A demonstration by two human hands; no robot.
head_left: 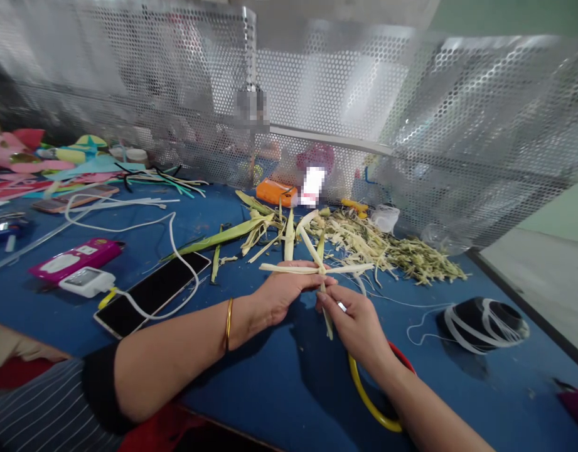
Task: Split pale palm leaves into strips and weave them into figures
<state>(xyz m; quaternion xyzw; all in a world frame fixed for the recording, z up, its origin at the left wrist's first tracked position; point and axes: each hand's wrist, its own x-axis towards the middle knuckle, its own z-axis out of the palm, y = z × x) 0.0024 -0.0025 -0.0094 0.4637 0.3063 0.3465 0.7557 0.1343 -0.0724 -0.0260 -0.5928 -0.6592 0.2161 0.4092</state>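
I've got a crosswise strip (349, 269), pale cream, flat, narrow, husk-like, lying almost level left to right, both ends sticking out free. A lengthwise strip (310, 247), same pale look, slants down to meet it; its far end is bent over toward the right. The strips cross right at the pinching fingers (334, 306); I can't tell which one is on top. Greenish-cream tail (327, 323) pokes out on the near side, tilted slightly; can't tell which strip it belongs to.

The striped sleeve (44, 408) has a black cuff (99, 384); the bangle (229, 324) is gold.
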